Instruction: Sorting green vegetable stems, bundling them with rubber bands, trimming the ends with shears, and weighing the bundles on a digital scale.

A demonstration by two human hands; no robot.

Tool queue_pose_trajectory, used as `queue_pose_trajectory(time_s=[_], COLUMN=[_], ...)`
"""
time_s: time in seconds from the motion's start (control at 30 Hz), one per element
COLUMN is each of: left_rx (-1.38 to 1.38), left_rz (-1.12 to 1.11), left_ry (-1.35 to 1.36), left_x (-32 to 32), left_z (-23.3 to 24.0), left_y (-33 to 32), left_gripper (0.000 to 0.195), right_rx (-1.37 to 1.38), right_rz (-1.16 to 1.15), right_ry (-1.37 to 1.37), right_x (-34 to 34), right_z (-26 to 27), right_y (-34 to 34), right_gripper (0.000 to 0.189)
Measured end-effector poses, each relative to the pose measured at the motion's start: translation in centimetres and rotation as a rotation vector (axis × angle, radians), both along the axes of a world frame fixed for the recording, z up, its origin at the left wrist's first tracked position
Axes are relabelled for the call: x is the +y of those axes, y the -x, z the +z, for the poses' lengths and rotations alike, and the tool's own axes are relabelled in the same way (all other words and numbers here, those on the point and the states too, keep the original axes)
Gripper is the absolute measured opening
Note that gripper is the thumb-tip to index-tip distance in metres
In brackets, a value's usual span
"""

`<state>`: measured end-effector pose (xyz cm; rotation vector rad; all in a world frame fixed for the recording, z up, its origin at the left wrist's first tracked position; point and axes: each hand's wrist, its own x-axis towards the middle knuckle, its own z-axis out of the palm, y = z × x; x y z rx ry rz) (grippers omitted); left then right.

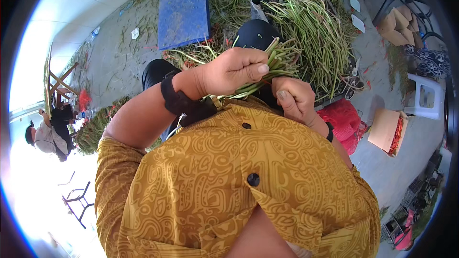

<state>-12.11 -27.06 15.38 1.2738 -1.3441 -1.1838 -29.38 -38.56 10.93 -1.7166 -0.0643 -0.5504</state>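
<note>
A bundle of green plant stems (pixel 278 59) lies across my lap, its cut ends pointing up and to the right. My left hand (pixel 236 70) is closed in a fist at the bundle, thumb pressed along its side; the curled fingers hide what lies within the palm. Close by on the right, my right hand (pixel 296 98) is also closed, with its thumb bent over the fingers. A thin orange-red tie (pixel 266 82) shows on the stems between both hands and runs into the right one. Its ends are hidden.
A large heap of loose stems (pixel 315 39) lies ahead to the right, beside a blue board (pixel 183 16). Rightward are a red mesh sack (pixel 342 123), a cardboard box (pixel 383 129) holding red strands and a white plastic stool (pixel 426 96). Another person (pixel 50 136) is at far left.
</note>
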Motion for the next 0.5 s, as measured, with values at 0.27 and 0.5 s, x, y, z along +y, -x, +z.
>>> queue_pose_trajectory(time_s=[0.27, 0.5], left_rx=[0.134, 0.193], left_rz=[0.012, 0.095], left_ry=[-0.093, -0.119], left_x=[-0.3, -1.9], left_z=[-0.2, -2.0], left_y=[-0.2, -0.7], left_gripper=[0.034, 0.033], right_rx=[0.044, 0.103], right_rz=[-0.005, -0.034], right_ry=[-0.029, -0.168], right_x=[-0.3, -1.0], right_z=[-0.3, -1.4], right_y=[0.5, -0.4], right_gripper=[0.023, 0.027])
